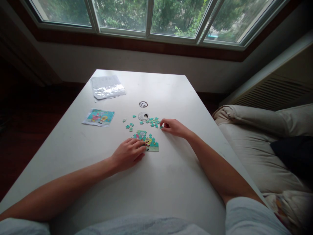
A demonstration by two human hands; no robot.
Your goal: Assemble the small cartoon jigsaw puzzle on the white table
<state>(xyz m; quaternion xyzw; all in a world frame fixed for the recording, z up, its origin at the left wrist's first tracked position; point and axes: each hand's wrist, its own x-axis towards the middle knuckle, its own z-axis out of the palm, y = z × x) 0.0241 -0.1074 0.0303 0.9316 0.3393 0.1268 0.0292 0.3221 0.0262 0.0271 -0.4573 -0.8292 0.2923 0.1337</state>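
A partly joined jigsaw puzzle [153,147] with cartoon figures lies on the white table in front of me. My left hand [130,150] rests on its left side, fingers stretched out and covering that part. Beyond the puzzle, to the right, is a cluster of loose green puzzle pieces [154,121]. At the right end of this cluster my right hand [173,127] pinches a small green puzzle piece [161,127] between thumb and fingertips. A few more loose pieces [131,124] are scattered to the left of the cluster.
A cartoon picture sheet [100,117] lies to the left on the white table [73,153]. Behind it is a clear plastic bag with papers [107,87]. Two round fittings, a cable-hole cover [141,116] and an opening [143,104], sit mid-table. A beige sofa [244,140] stands at the right.
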